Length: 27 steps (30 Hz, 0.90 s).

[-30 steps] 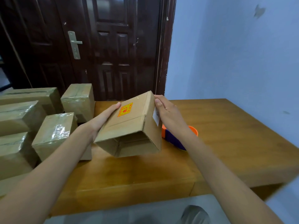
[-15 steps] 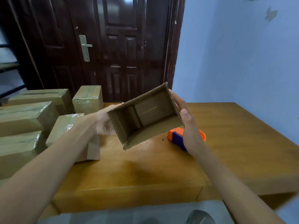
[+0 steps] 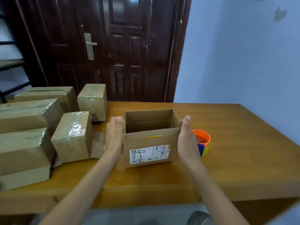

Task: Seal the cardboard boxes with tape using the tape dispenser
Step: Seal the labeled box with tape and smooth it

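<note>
Cardboard box (image 3: 151, 144) stands upright near the middle of the wooden desk (image 3: 243, 151), its top open and a white shipping label on the near side. The left hand (image 3: 114, 137) lies flat against the box's left wall, fingers straight; it looks a little blurred. The right hand (image 3: 186, 140) presses the right wall with straight fingers, thumb up by the rim. Just right of that hand, partly hidden behind it, sits the tape dispenser (image 3: 203, 142), orange with blue and yellow parts. To the left, a cluster of taped boxes (image 3: 73, 135) fills that end of the desk. Beyond the far edge stands a dark wooden door (image 3: 123, 46), with a pale blue wall (image 3: 243, 54) on the right.
</note>
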Available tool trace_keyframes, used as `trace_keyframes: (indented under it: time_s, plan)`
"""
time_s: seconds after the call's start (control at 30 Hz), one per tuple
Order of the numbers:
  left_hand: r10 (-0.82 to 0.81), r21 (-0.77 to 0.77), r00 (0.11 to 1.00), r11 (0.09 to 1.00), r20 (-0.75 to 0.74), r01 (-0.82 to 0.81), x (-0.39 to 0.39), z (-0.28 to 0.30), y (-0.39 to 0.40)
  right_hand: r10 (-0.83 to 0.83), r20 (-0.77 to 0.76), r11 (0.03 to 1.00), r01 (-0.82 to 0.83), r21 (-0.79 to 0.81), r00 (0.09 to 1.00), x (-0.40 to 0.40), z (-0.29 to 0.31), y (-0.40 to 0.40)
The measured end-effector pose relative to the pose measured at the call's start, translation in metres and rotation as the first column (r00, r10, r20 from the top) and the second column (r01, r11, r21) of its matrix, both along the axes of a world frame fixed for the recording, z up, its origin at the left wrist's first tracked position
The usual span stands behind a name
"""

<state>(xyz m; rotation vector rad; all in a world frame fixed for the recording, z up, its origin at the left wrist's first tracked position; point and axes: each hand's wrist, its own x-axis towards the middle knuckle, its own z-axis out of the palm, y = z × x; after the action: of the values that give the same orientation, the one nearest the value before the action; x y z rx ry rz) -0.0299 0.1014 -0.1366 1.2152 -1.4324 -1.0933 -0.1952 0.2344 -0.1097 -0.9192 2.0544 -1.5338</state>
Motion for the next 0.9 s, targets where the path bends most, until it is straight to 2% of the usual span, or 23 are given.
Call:
trace_keyframes:
  time_s: [0.07,0.1,0.17,0.2,0.27,0.37,0.43,0.47,0.53,0.57,0.63,0.67,0.73,0.77,0.8,0.9]
  plan:
    - [-0.003,0.059,0.952,0.998,-0.308,0.023,0.008,0.012,0.013,0.067,-0.058,0.997,-0.065,0.043,0.996,-0.001,-0.007,0.000]
    - [-0.040,0.068,0.914,0.995,-0.403,0.074,0.014,0.017,0.021,0.104,-0.101,0.994,-0.101,0.034,0.989,0.000,-0.011,0.002]
    - [-0.196,-0.043,0.849,0.979,-0.491,0.201,0.030,0.024,0.033,0.161,-0.165,0.985,-0.169,-0.041,0.973,0.002,-0.018,0.007]
    - [-0.277,-0.128,0.843,0.961,-0.461,0.246,0.039,0.024,0.035,0.170,-0.194,0.978,-0.189,-0.084,0.966,0.002,-0.021,0.010]
    - [-0.360,-0.226,0.893,0.925,-0.271,0.304,0.052,0.019,0.021,0.168,-0.245,0.971,-0.204,-0.128,0.955,0.004,-0.019,0.014]
    - [-0.388,-0.187,0.922,0.907,-0.016,0.378,0.045,0.017,0.006,0.228,-0.294,0.950,-0.279,-0.142,0.928,0.007,-0.021,0.013]
    - [-0.431,-0.265,0.903,0.870,0.005,0.416,0.039,0.010,0.013,0.277,-0.239,0.931,-0.322,-0.172,0.931,0.005,-0.021,0.007]
    - [-0.440,-0.273,0.897,0.869,-0.045,0.413,0.036,0.011,0.016,0.287,-0.225,0.926,-0.330,-0.182,0.931,0.003,-0.020,0.005]
    - [-0.433,-0.193,0.891,0.894,-0.137,0.405,0.033,0.017,0.016,0.293,-0.286,0.927,-0.345,-0.149,0.912,-0.001,-0.015,0.002]
    - [-0.437,-0.155,0.891,0.896,-0.126,0.417,0.032,0.020,0.007,0.286,-0.355,0.931,-0.345,-0.116,0.890,-0.004,-0.012,0.000]
    - [-0.453,-0.085,0.883,0.891,-0.120,0.446,0.031,0.024,-0.002,0.254,-0.558,0.947,-0.321,-0.024,0.790,-0.011,-0.006,-0.005]
    - [-0.448,-0.066,0.884,0.894,-0.133,0.444,0.030,0.025,-0.006,0.246,-0.670,0.952,-0.305,0.030,0.700,-0.014,0.000,-0.008]
    - [-0.458,-0.079,0.873,0.889,-0.166,0.451,0.028,0.022,-0.007,0.288,-0.847,0.941,-0.295,0.164,0.447,-0.023,0.013,-0.016]
    - [-0.467,-0.075,0.864,0.884,-0.190,0.461,0.028,0.020,-0.007,0.340,-0.878,0.923,-0.297,0.243,0.336,-0.026,0.021,-0.019]
    - [-0.470,-0.060,0.857,0.882,-0.213,0.468,0.029,0.020,-0.008,0.400,-0.878,0.899,-0.297,0.321,0.263,-0.029,0.028,-0.022]
    - [-0.476,-0.029,0.828,0.871,-0.295,0.490,0.033,0.015,-0.014,0.526,-0.828,0.837,-0.293,0.463,0.195,-0.036,0.040,-0.027]
